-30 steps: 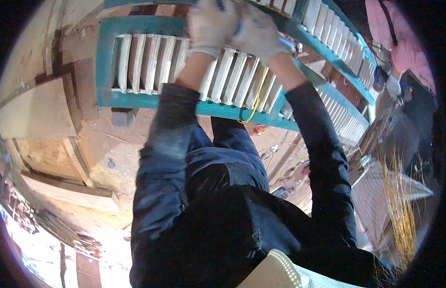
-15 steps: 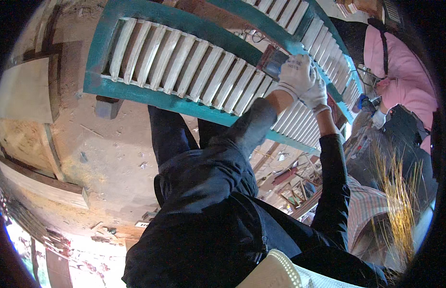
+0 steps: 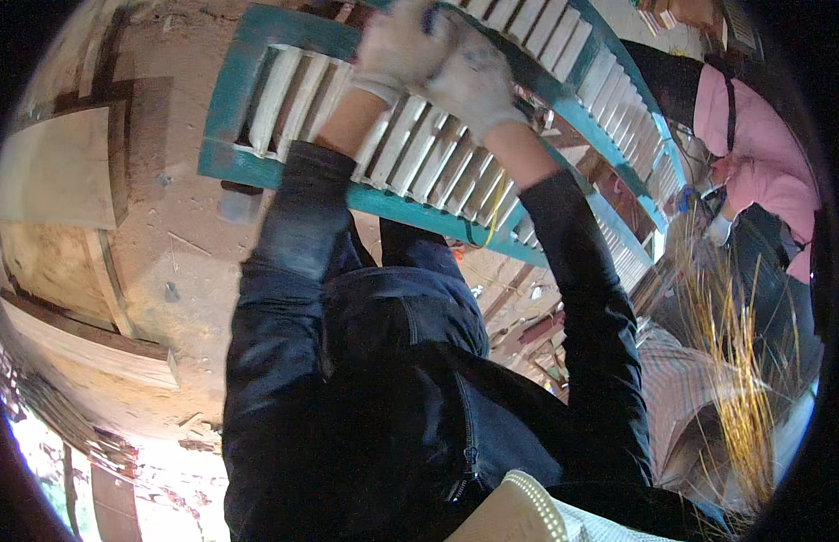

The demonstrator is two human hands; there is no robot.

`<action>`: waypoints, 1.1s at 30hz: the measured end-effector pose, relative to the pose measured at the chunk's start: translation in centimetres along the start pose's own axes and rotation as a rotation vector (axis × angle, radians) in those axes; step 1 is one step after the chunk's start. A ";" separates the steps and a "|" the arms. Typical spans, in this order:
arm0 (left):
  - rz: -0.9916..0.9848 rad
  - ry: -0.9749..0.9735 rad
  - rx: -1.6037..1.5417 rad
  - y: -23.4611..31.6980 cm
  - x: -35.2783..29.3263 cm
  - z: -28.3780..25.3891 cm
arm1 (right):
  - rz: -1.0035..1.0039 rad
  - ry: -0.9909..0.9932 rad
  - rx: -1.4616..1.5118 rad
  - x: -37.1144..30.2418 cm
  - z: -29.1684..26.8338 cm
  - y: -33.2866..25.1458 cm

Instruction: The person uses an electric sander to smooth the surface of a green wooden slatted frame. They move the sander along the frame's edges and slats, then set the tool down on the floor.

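Observation:
A teal louvred shutter (image 3: pixel 243 166) with pale, worn slats lies raised in front of me. My left hand (image 3: pixel 401 54), in a whitish work glove, is closed above its far long rail. Against it presses my right hand (image 3: pixel 473 83), gloved alike and also closed. Both are blurred by motion. Whatever they grip is hidden; only a dark blue bit shows beside the left fingers. A thin yellow cord (image 3: pixel 497 210) hangs over the shutter's near rail.
A second teal shutter (image 3: pixel 609 161) stands just beyond. To the right is a co-worker in pink (image 3: pixel 761 149) with a gloved hand (image 3: pixel 719 228). Yellow bristles (image 3: pixel 740 379) rise at the lower right. Wooden boards (image 3: pixel 58 172) lie at the left; a block (image 3: pixel 239 200) sits beneath the shutter's corner.
Both my hands have swept left and away from me along the shutter, from its middle toward its left part. The yellow cord has come into sight on the near rail.

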State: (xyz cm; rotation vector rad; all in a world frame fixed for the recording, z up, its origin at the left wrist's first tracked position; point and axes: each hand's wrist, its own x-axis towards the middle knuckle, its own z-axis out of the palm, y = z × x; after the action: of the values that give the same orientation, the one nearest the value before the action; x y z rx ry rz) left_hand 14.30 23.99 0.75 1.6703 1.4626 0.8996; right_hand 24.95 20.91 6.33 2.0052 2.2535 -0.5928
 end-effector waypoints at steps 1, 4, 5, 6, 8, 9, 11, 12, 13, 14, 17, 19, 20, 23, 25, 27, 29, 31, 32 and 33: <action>0.065 0.041 0.004 -0.6 0.7 -1.7 | 0.005 0.040 0.048 0.7 0.2 -1.4; 0.130 0.065 0.003 -1.3 2.3 -4.3 | -0.002 0.137 0.113 1.7 0.3 -2.7; 0.125 0.052 0.001 -1.2 2.3 -4.4 | -0.005 0.135 0.080 1.5 0.3 -2.5; 0.133 0.060 0.021 -0.9 2.4 -4.1 | -0.019 0.138 0.048 1.7 0.0 -2.5; 0.134 0.077 0.054 0.2 1.4 -2.1 | -0.088 0.108 0.110 0.3 -1.7 -1.1; 0.159 0.136 0.082 1.3 0.6 -0.4 | -0.116 0.141 0.053 -0.9 -1.5 0.5; 0.068 0.058 -0.014 3.3 -1.1 2.2 | -0.112 0.091 0.020 -3.0 -0.8 3.5; 0.006 0.060 0.001 4.2 -2.2 4.2 | -0.074 0.018 0.032 -4.0 -0.8 5.2; -0.048 0.065 0.006 5.4 -3.1 6.3 | -0.069 0.067 0.015 -5.3 -0.8 6.9; -0.057 0.058 0.007 6.6 -3.8 7.5 | -0.073 0.119 0.007 -6.5 -0.7 8.6; -0.023 0.085 -0.051 9.7 -6.6 12.1 | -0.056 0.038 -0.139 -10.3 -0.2 14.4; 0.045 0.150 -0.103 11.0 -8.4 15.9 | -0.109 0.052 -0.229 -13.1 0.5 17.6; -0.001 0.070 -0.161 12.4 -9.5 16.9 | -0.062 0.015 -0.273 -14.8 -0.4 18.9; -0.072 -0.079 -0.232 14.9 -11.8 19.6 | 0.044 -0.070 -0.320 -17.7 -0.7 21.5; -0.051 -0.062 -0.235 14.8 -12.4 20.4 | 0.139 -0.136 -0.248 -17.7 -1.0 20.8; -0.038 -0.037 -0.232 14.1 -11.9 19.5 | 0.065 -0.082 -0.176 -17.1 -2.0 19.0; -0.034 -0.004 -0.234 13.2 -10.8 17.4 | 0.062 -0.009 -0.091 -15.7 -1.3 18.2; -0.044 -0.006 -0.230 11.8 -9.1 14.5 | 0.085 -0.010 -0.090 -13.3 -1.9 14.8; -0.050 -0.002 -0.228 10.8 -7.9 12.8 | 0.092 -0.010 -0.091 -11.9 -2.0 13.2; -0.063 0.002 -0.213 9.7 -6.7 10.7 | 0.036 0.086 -0.024 -10.4 -1.0 12.5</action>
State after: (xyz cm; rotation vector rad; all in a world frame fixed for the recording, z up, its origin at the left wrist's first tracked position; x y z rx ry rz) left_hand 27.54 15.65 3.64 1.4595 1.3618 0.9861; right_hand 38.78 12.38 7.41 2.0940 2.2542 -0.4830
